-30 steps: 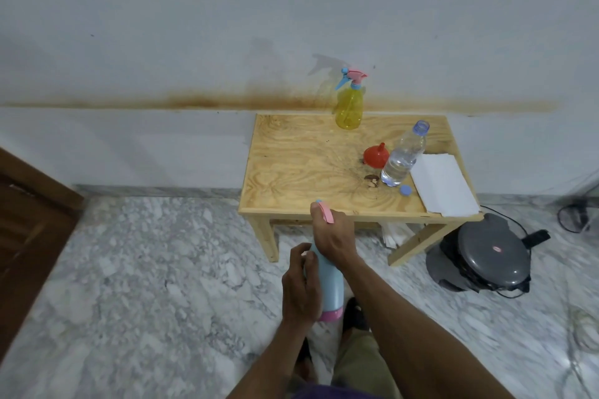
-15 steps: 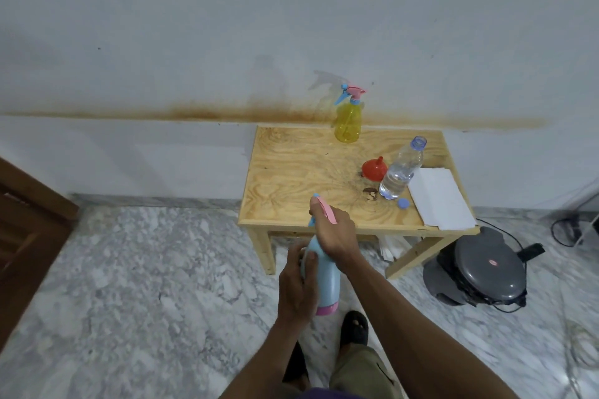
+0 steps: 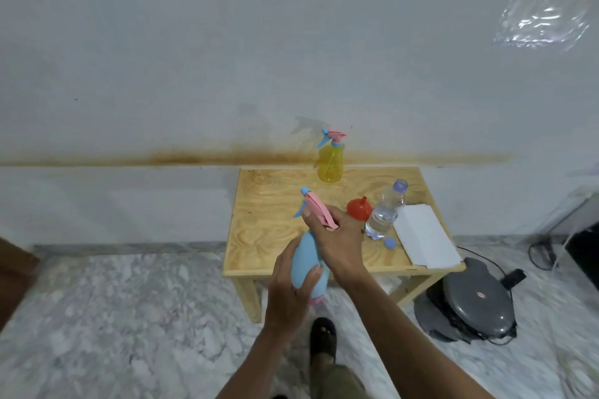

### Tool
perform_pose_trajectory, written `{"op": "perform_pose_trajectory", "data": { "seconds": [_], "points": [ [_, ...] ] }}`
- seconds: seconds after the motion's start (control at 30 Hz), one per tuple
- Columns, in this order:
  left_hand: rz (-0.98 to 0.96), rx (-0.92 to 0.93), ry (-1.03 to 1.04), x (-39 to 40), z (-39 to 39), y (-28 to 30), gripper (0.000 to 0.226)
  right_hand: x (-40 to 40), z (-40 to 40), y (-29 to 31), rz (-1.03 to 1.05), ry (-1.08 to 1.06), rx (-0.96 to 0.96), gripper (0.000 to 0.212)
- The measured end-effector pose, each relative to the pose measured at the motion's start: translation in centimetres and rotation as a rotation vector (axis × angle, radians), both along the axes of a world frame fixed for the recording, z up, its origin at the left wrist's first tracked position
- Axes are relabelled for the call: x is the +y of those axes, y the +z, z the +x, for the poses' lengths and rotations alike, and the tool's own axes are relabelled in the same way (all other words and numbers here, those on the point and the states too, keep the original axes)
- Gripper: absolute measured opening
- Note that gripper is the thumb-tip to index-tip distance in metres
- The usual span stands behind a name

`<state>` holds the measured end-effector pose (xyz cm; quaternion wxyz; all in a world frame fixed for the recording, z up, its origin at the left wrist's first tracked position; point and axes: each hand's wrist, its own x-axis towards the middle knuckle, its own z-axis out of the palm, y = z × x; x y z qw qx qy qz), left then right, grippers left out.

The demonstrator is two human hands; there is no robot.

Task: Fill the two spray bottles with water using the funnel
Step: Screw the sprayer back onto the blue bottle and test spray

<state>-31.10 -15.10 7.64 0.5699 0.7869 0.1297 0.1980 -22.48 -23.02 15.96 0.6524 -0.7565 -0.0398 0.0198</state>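
nearest to me, my left hand (image 3: 288, 288) wraps the body of the blue bottle (image 3: 308, 264), fingers curled tight on it, while my right hand (image 3: 340, 236) is clamped over its neck and the pink sprayer head (image 3: 319, 209). the bottle is in the air in front of the table's near edge, not resting on it. i judge i'm about to unscrew the head. the risk i see: twisting in mid-air, the smooth body could turn or slip in my left hand and drop to the marble floor. i can't tell whether anything is inside, since the blue plastic is opaque.

on the table (image 3: 259, 236) just past my right hand sits the red funnel (image 3: 359, 208), spout up, touching or nearly touching the water bottle (image 3: 384, 210). that bottle is uncapped, about a third full, leaning slightly; its blue cap (image 3: 390, 243) lies beside it. a stray elbow could knock it over and soak the white paper (image 3: 424, 236) next to it.

far back, by the wall, the yellow bottle (image 3: 330, 163) stands upright with its head on, seemingly empty.
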Motion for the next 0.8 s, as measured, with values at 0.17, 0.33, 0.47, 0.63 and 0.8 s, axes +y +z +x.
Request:
{"op": "perform_pose_trajectory", "data": {
  "seconds": [0.17, 0.33, 0.47, 0.63, 0.8],
  "points": [
    [-0.005, 0.02, 0.017, 0.9, 3.1, -0.2, 0.062, 0.5, 4.0, -1.7, -0.175, 0.057, -0.021, 0.017],
    [0.057, 0.099, 0.089, 3.9, 8.5, -1.1, 0.076, 2.4, 9.4, -2.4, -0.254, 0.149, -0.088, 0.012],
    [0.067, 0.208, 0.147, 7.5, 15.3, -1.8, 0.081, 5.3, 15.2, -2.2, -0.311, 0.245, -0.152, 0.018],
    [0.063, 0.243, 0.239, 10.1, 22.7, -0.9, 0.066, 8.6, 22.2, -2.6, -0.315, 0.287, -0.12, 0.018],
    [-0.061, 0.22, 0.375, 11.4, 29.0, -3.0, 0.06, 11.6, 28.8, -4.7, -0.36, 0.326, -0.137, 0.02]
  ]
}}
